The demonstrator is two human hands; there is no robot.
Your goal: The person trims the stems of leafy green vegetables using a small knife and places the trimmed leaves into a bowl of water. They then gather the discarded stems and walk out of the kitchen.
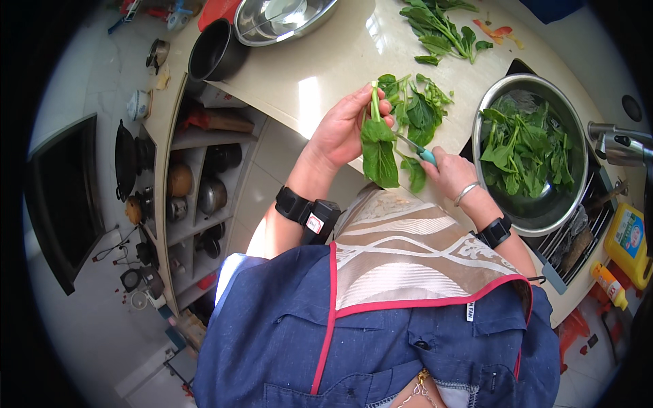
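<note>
Near the counter's front edge, my left hand (347,125) holds a leafy green stem (378,148), its cut pale end up between the fingertips and its broad leaves hanging down. My right hand (449,172) grips a small knife (422,153) by its teal handle, the blade pointing at the leaves. Behind both hands lie cut leaves and short stem pieces (421,112) on the counter. Farther back rests a bunch of whole greens (449,35). To the right, a steel basin (479,153) holds more leafy greens (528,148).
Right of the basin are a faucet (620,145), a yellow jug (626,242) and an orange-yellow bottle (608,285). A black pot (211,51) and a steel bowl (291,38) stand at the back left. Orange peelings (494,31) lie at the back. Open shelves (204,148) hold pots below.
</note>
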